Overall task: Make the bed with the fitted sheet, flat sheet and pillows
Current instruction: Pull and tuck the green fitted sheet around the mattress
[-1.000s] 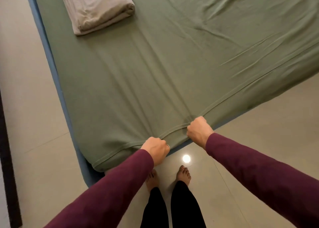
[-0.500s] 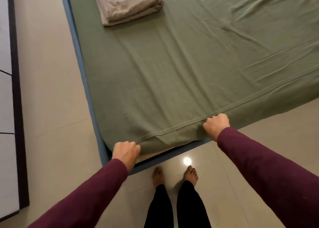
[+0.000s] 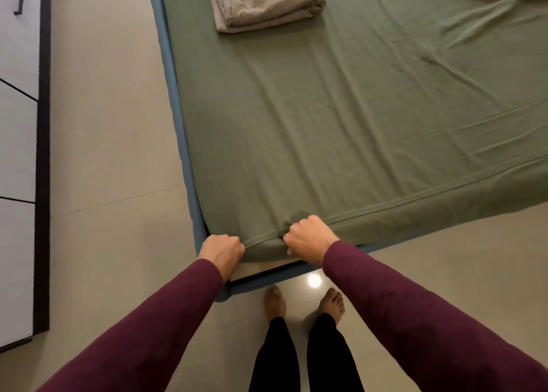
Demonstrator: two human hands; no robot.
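Both hands, left hand [image 3: 221,250] and right hand [image 3: 308,240], grip the green sheet [image 3: 341,130] hem with curled fingers at the bed's near left corner, apparently to fit it.

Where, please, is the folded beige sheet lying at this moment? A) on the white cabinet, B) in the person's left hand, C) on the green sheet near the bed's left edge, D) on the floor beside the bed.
C: the folded beige sheet rests on the green sheet close to the bed's left edge, while the left hand and right hand grip the green sheet's near hem.
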